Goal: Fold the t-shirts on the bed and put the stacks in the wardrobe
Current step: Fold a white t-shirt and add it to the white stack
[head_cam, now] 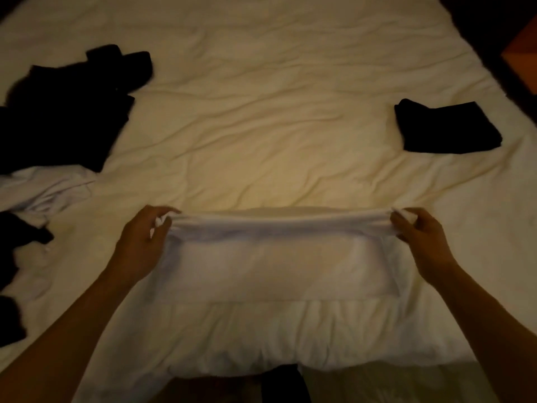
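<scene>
A white t-shirt [279, 257] is stretched flat between my hands above the near part of the bed [276, 97]. My left hand [145, 239] pinches its left end, my right hand [418, 237] pinches its right end, and the top edge is bunched and pulled taut between them. A folded black t-shirt [447, 128] lies on the right side of the bed. Unfolded black t-shirts [66, 106] lie in a heap at the left, with a crumpled white t-shirt [43, 187] just below them.
More dark clothing [14, 271] lies along the left edge near me. A dark item [284, 385] shows at the bottom middle. Dark furniture and an orange-brown surface [523, 53] stand past the bed's right edge.
</scene>
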`<state>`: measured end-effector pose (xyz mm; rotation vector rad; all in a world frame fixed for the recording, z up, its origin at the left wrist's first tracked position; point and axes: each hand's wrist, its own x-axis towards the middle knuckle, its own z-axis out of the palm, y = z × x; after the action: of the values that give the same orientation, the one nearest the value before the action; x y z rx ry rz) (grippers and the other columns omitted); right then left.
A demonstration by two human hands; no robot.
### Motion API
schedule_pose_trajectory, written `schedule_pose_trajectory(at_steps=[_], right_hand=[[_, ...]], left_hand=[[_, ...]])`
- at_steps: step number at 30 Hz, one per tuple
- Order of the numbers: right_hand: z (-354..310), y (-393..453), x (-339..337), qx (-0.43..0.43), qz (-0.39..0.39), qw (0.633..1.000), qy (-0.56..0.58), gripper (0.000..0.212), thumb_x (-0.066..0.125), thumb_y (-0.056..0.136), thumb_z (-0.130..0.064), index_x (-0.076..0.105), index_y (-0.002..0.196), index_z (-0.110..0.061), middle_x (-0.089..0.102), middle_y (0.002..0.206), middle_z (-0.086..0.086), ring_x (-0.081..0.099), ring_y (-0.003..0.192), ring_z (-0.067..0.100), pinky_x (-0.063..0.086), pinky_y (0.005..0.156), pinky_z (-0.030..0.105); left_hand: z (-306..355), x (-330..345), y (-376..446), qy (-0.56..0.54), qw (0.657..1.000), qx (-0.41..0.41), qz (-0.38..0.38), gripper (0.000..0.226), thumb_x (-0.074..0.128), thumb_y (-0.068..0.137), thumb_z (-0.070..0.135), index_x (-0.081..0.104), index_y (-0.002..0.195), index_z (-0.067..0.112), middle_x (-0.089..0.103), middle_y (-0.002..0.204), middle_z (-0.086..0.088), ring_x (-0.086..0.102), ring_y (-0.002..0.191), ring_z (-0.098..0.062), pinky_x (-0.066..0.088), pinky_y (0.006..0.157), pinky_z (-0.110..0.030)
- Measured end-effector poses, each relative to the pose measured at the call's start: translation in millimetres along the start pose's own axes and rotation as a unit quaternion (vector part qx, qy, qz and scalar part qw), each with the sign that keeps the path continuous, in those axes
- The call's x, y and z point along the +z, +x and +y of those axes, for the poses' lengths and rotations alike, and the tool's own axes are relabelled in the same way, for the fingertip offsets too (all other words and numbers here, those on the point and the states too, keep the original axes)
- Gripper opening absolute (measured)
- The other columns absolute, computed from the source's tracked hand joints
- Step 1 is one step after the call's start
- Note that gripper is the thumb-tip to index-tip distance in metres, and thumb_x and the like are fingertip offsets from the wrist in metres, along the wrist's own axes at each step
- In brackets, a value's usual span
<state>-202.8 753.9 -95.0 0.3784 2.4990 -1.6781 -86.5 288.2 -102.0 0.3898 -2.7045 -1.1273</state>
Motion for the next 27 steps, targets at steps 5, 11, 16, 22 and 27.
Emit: schedule_pose_trajectory(at_steps=[5, 11, 16, 22, 27], right_hand=[[61.3, -65.2, -15.4, 0.005, -0.038, 0.995, -0.088, 0.01, 0.063, 0.095, -0.02, 0.064, 0.105, -0.016, 0.065, 0.103, 0.004, 0.062, 0.1, 0.025, 0.049, 0.089, 0.043], [99.2, -94.4, -19.1, 0.023, -0.047, 0.974, -0.221, 0.017, 0.059, 0.096, -0.021, 0.061, 0.112, -0.016, 0.06, 0.115, 0.01, 0.059, 0.101, 0.028, 0.048, 0.095, 0.044], [64.6, -90.5, 19.5, -0.159, 0.074, 0.925, -0.337, 0.027, 0.054, 0.095, -0.024, 0.063, 0.114, -0.008, 0.06, 0.117, 0.017, 0.056, 0.107, 0.037, 0.047, 0.089, 0.044], [28.7, -85.1, 150.1, -0.302, -0.058, 0.852, -0.424, 0.053, 0.041, 0.087, -0.037, 0.06, 0.128, -0.008, 0.06, 0.132, 0.018, 0.062, 0.114, 0.034, 0.055, 0.082, 0.043], [57.5, -55.8, 156.6, -0.27, -0.072, 0.821, -0.498, 0.068, 0.024, 0.097, -0.057, 0.053, 0.14, -0.013, 0.051, 0.144, 0.017, 0.052, 0.13, 0.034, 0.045, 0.102, 0.049]], left_hand=[[-28.0, 5.9, -65.5, 0.057, 0.993, 0.066, -0.074, 0.017, 0.046, 0.095, 0.016, 0.062, 0.098, 0.021, 0.054, 0.096, 0.0, 0.052, 0.088, -0.012, 0.039, 0.082, -0.009], [-42.1, 6.5, -97.1, 0.169, 0.979, 0.007, -0.116, 0.034, 0.047, 0.081, 0.055, 0.065, 0.089, 0.027, 0.056, 0.093, 0.007, 0.059, 0.087, -0.021, 0.046, 0.072, -0.035], [11.2, 46.4, -87.2, 0.206, 0.978, 0.004, -0.037, 0.053, 0.043, 0.086, 0.052, 0.068, 0.112, 0.013, 0.062, 0.117, -0.01, 0.055, 0.11, -0.035, 0.044, 0.09, -0.047], [78.3, 159.8, -58.9, 0.267, 0.949, 0.107, -0.128, 0.059, 0.036, 0.091, 0.046, 0.056, 0.138, 0.016, 0.05, 0.146, -0.013, 0.044, 0.137, -0.034, 0.037, 0.109, -0.045], [47.5, 172.2, -47.7, 0.314, 0.935, 0.082, -0.145, 0.059, 0.029, 0.094, 0.05, 0.057, 0.138, 0.022, 0.054, 0.144, -0.008, 0.048, 0.135, -0.033, 0.025, 0.114, -0.048]])
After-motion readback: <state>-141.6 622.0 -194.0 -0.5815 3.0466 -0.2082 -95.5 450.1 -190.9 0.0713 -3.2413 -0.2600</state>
